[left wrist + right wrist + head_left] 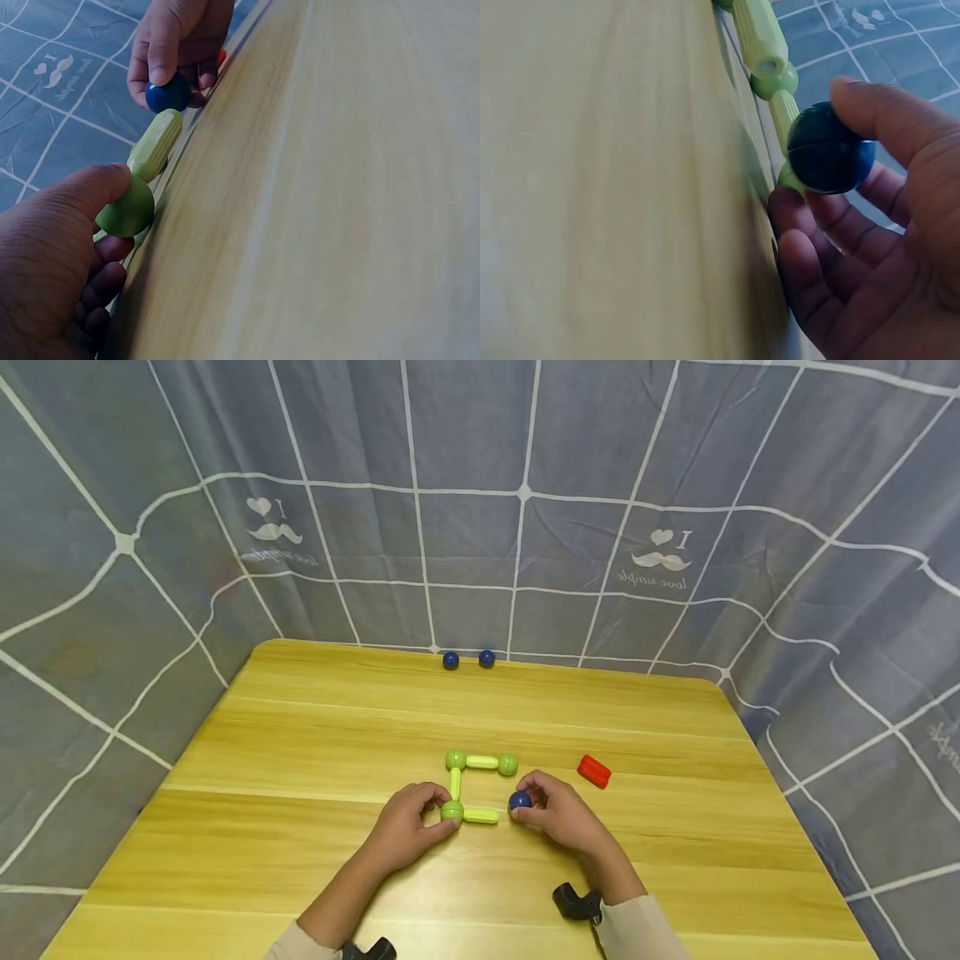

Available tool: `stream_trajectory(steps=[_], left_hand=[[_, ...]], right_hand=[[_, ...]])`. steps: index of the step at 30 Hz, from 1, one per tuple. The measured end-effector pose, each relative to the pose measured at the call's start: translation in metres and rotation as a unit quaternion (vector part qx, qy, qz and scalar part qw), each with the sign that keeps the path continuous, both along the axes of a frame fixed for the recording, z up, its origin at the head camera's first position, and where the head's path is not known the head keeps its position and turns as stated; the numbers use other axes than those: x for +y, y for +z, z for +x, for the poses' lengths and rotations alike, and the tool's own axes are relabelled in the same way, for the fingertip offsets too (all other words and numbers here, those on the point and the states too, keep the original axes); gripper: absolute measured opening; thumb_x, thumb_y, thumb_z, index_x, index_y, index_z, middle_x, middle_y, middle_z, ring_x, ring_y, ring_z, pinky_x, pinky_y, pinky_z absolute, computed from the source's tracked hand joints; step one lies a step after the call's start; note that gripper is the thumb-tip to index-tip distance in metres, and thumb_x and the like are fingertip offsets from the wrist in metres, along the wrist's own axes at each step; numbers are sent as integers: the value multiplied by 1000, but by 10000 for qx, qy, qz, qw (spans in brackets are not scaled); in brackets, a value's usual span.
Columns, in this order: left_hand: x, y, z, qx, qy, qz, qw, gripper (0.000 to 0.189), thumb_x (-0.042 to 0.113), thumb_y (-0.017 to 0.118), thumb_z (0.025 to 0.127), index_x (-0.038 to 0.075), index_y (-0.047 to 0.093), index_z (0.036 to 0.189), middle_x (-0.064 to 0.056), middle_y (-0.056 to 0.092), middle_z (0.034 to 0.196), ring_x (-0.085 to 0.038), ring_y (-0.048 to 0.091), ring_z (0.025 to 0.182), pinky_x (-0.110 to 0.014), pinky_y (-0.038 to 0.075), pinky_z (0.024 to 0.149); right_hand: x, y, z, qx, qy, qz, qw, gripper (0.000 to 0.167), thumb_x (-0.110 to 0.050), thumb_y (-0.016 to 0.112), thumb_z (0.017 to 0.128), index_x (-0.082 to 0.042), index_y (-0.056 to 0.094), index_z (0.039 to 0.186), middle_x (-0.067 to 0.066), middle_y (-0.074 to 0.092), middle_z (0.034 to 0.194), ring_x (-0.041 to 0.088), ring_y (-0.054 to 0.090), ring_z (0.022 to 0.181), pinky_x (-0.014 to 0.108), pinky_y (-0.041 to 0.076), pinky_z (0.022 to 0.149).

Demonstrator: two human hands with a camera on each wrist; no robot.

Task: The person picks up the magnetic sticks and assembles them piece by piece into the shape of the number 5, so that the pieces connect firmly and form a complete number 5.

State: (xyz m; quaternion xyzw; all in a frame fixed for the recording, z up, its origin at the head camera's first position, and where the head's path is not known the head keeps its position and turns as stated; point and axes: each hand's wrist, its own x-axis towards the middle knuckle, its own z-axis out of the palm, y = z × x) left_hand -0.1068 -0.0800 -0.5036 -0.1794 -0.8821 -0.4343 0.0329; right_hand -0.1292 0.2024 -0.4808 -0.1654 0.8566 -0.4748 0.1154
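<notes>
Watching from the head view, the left hand (405,827) has thumb and fingers curled round a green ball (452,811) on the surface (300,760); the right hand (562,814) pinches a blue ball (520,801) just beside the light-green rod (481,816); left wrist view, I'd keep that hold firm so nothing twists; right wrist view shows the rod's tip, so imo line the blue ball up dead straight.
</notes>
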Motion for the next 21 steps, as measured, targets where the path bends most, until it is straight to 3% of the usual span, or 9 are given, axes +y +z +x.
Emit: stream_trajectory(steps=[11, 21], left_hand=[[2, -2, 0, 25, 20, 21, 10000, 25, 29, 83, 81, 21, 67, 98, 10, 56, 83, -11, 49, 77, -28, 43, 69], [2, 1, -2, 50, 13, -52, 10000, 25, 27, 83, 80, 20, 67, 98, 9, 56, 84, -11, 49, 77, -28, 43, 69]], right_hand=[[-6, -2, 5, 254, 341, 516, 9978, 26, -26, 80, 85, -17, 62, 101, -6, 58, 87, 14, 52, 79, 27, 44, 68], [-9, -1, 7, 239, 312, 618, 9973, 27, -29, 81, 85, -18, 63, 102, -5, 57, 89, 16, 52, 82, 29, 44, 71]])
